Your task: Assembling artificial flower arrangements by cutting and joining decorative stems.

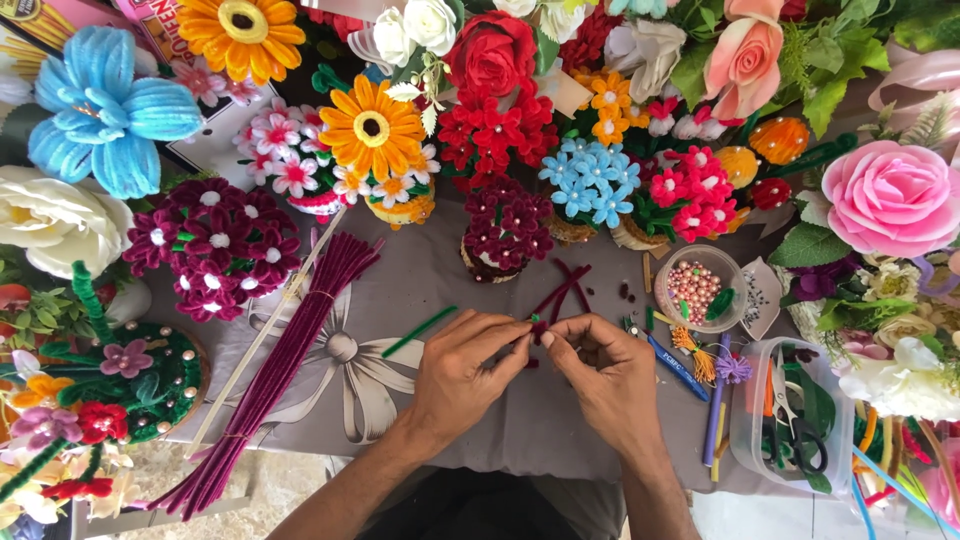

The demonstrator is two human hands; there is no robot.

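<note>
Left hand (462, 375) and right hand (600, 372) meeting fingertip to fingertip at table centre, both pinched shut on maroon stems (558, 292) fanning up from the pinch over the grey cloth (420, 270). Green stem (420, 331) just left of the fingers. Bundle of maroon stems (285, 355) lying further left. Bead cup (697, 287) and scissors tub (790, 420) at right.
</note>
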